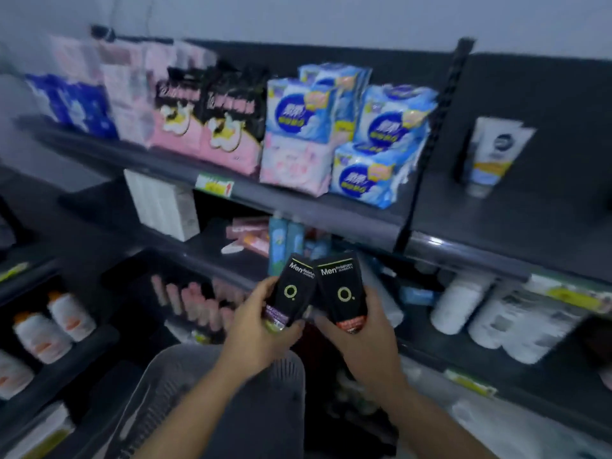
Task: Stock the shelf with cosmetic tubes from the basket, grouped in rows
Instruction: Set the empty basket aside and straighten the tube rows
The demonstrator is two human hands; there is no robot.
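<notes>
while two hands [261, 329] [359, 332] grip two black tubes [293, 293] [342, 293], one basket [185, 385] sits below.

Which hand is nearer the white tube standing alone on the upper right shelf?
Right. The right hand sits below-left of the white tube; the left hand is further left.

"men" reads on both black tubes [293, 293] [342, 291]; other labels too blurred.
</notes>
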